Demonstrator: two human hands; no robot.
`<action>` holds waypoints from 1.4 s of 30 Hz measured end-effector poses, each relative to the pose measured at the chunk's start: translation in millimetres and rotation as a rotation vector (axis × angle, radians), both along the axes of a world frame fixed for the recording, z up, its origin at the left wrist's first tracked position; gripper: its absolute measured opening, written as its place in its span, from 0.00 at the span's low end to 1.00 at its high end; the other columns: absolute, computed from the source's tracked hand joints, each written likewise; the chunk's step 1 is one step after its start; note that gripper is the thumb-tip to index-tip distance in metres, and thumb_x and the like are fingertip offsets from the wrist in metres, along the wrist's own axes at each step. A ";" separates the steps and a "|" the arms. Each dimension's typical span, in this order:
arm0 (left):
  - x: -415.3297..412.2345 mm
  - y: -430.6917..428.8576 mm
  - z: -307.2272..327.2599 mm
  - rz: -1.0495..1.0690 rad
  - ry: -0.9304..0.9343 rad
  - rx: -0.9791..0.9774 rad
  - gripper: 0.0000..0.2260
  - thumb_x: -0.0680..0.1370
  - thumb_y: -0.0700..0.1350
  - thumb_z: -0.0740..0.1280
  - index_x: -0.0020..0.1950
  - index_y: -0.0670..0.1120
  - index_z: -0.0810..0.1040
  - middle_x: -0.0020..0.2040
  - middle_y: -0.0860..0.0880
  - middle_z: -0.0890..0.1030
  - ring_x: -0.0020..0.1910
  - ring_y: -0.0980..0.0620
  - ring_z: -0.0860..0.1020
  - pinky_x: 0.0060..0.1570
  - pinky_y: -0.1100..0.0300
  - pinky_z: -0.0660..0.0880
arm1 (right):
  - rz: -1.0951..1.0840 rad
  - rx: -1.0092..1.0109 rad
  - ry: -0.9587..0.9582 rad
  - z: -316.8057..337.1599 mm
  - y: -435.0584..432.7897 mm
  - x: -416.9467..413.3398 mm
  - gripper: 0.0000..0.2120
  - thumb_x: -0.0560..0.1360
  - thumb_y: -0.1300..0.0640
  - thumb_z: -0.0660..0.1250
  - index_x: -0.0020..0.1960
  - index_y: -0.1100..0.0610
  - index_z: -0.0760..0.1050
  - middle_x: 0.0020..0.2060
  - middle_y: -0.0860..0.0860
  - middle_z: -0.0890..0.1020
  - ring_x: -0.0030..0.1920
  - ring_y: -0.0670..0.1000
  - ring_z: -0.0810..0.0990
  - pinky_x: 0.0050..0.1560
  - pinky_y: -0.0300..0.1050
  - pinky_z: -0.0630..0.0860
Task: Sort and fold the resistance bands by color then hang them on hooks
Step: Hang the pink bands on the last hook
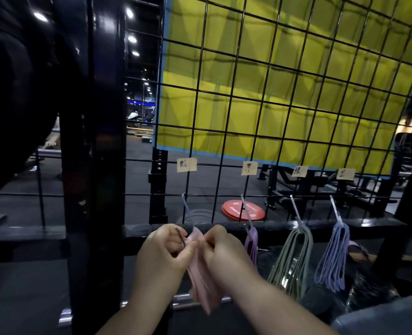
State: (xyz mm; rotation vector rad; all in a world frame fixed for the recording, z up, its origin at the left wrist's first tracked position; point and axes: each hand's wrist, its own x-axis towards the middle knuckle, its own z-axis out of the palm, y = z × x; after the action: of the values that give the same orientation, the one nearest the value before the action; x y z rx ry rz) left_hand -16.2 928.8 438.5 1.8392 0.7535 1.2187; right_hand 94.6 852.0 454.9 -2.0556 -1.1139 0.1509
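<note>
Gym floor seen through a black wire grid [263, 100] with a yellow padded wall [296, 68] behind. Four paper labels [186, 164], four hooks [296, 210]. Purple band [252, 243], green bundle [292, 257] and lavender bundle [334, 257] hang, one per hook. At the leftmost hook, left hand [166, 247] and right hand [221, 250] fingers pinch the pink bands [203, 281]. Red weight plate [243, 210] beyond; black post [91, 141] blocks the left

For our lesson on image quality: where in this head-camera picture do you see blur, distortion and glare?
Head view: the pink bands smear with motion blur; the wire grid bows from wide-angle distortion; ceiling lights blow out white, glaring off the black post.
</note>
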 end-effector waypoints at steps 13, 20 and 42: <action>-2.6 -3.8 -2.2 0.010 0.000 0.072 0.21 0.69 0.45 0.76 0.56 0.57 0.71 0.43 0.55 0.77 0.40 0.61 0.77 0.41 0.66 0.74 | 0.097 -0.100 -0.144 -1.3 -13.2 -6.8 0.04 0.77 0.54 0.59 0.50 0.48 0.66 0.42 0.46 0.76 0.42 0.49 0.75 0.42 0.46 0.71; 2.0 -19.0 -4.4 0.099 -0.055 0.516 0.19 0.69 0.46 0.72 0.57 0.55 0.71 0.55 0.62 0.67 0.56 0.60 0.66 0.59 0.69 0.62 | -0.016 0.123 -0.499 -5.8 -55.2 4.4 0.06 0.76 0.49 0.64 0.43 0.49 0.70 0.35 0.45 0.76 0.38 0.44 0.75 0.40 0.43 0.70; 92.9 -41.3 -28.0 -0.255 0.080 0.211 0.06 0.79 0.51 0.63 0.55 0.56 0.76 0.49 0.58 0.78 0.49 0.62 0.75 0.50 0.66 0.73 | -0.144 0.280 0.180 -22.5 -49.4 74.3 0.01 0.76 0.50 0.68 0.46 0.47 0.77 0.40 0.47 0.83 0.42 0.45 0.81 0.43 0.42 0.77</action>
State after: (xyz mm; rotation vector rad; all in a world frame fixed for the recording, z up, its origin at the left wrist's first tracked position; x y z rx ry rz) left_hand 76.7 887.5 410.5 2.0936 0.4271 1.0970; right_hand 168.9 802.6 432.5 -1.8242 -0.8234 0.0998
